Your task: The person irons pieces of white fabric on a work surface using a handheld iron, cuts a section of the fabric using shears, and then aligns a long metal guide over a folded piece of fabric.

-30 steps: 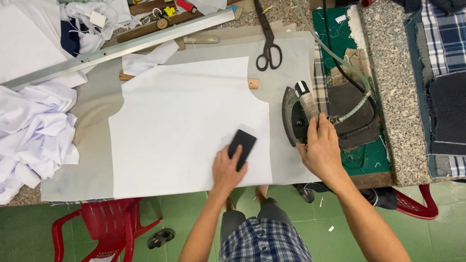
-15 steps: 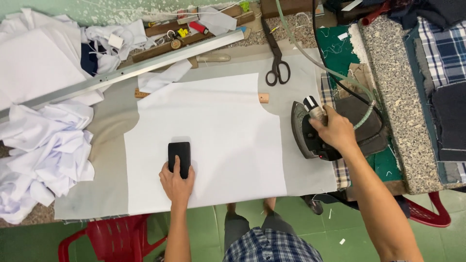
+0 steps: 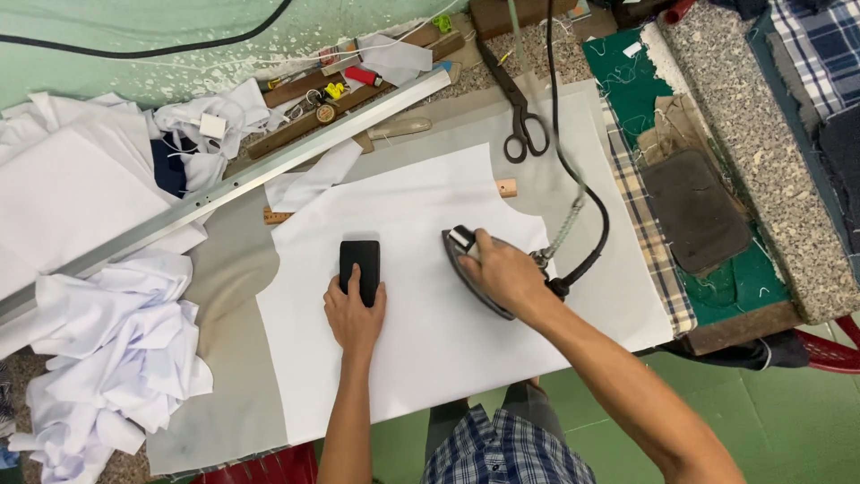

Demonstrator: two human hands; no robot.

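Centrally, a grey padded table (image 3: pixel 224 296) carries a large white cut fabric panel (image 3: pixel 430 305), lying flat and filling most of the surface. To its left sits a crumpled heap of white cloth (image 3: pixel 107 358), and a long metal straightedge (image 3: pixel 242 184) runs diagonally past the panel's upper edge. An electric iron (image 3: pixel 470 269) stands on the panel right of centre, its black cord (image 3: pixel 582 193) looping away toward the top. The right hand (image 3: pixel 506 273) is closed around the iron's handle. A black rectangular block (image 3: pixel 359 266) rests on the panel left of the iron; the left hand (image 3: pixel 354 314) presses flat on it, fingers extended, not gripping. Black scissors (image 3: pixel 518 112) lie beyond the panel.
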